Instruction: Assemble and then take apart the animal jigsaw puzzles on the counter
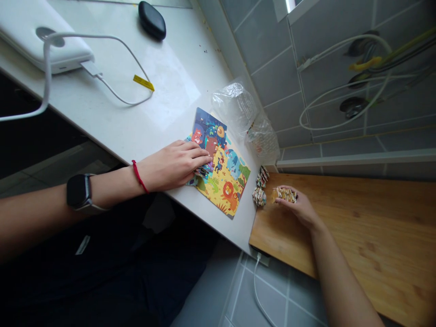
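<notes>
A colourful animal picture sheet (pixel 226 181) lies on the white counter, its upper part dark blue and its lower part yellow. At its left edge my left hand (pixel 179 164) is closed over a bunch of puzzle pieces (pixel 203 170), with the fingertips resting above the sheet. My right hand (pixel 301 209) grips a stack of puzzle pieces (pixel 286 195) between thumb and fingers over the wooden board. Beside that stack, two more piles of pieces, an upper pile (pixel 262 176) and a lower pile (pixel 259 196), stand near the board's left corner.
Clear plastic packaging (pixel 243 109) lies against the tiled wall behind the sheet. The wooden board (pixel 368 227) spans the right side. A white power bank (pixel 64 50) with a cable and a black case (pixel 152 20) are at the upper left. Loose wires (pixel 374 68) hang on the wall.
</notes>
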A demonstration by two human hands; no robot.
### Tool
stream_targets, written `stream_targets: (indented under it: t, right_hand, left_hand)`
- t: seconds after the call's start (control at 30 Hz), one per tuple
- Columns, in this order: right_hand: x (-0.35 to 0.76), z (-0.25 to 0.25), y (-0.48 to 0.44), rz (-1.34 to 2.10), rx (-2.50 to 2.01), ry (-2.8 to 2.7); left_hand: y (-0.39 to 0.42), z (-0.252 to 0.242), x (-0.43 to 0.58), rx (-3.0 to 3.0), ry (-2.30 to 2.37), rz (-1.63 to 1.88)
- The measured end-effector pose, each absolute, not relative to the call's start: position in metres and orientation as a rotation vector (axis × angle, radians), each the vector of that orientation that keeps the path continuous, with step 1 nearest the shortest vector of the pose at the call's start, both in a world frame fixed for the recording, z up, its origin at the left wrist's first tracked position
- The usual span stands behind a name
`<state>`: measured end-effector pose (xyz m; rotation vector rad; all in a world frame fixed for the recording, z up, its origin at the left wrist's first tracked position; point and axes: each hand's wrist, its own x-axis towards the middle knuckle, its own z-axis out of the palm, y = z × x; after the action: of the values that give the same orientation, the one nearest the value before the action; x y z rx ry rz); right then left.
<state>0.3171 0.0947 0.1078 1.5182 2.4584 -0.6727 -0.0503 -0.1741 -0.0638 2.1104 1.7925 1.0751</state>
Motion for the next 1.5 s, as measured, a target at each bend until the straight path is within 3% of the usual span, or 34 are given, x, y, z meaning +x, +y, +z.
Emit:
stream_targets:
  t: [0.17,0.33,0.57,1.0,1.17,1.5]
  right_hand:
    - [0.309,0.122,0.077,-1.252,1.648,2.314]
    - [0.299,0.122,0.067,-1.398,1.638,2.269]
    - [0.272,0.113,0.055,-1.064,1.521,2.239]
    - [0.202,0.094,0.058,-0.825,1.024,2.367]
    - [0.209,0.073,0.045,-0.466,0.836,2.528]
    - [0.267,0.046,-0.002,-0.414,0.896,2.645]
  left_hand:
    - [-0.174,-0.063,-0.050,2.113,1.800,1.056]
    - [-0.174,-0.063,-0.051,2.103,1.792,1.050]
    - [-0.173,-0.064,-0.051,2.131,1.804,1.024]
    - [-0.176,-0.058,-0.049,2.160,1.771,0.978]
    - [-0.178,-0.055,-0.053,2.131,1.709,0.950]
    - [-0.179,-0.054,-0.056,2.112,1.684,0.979]
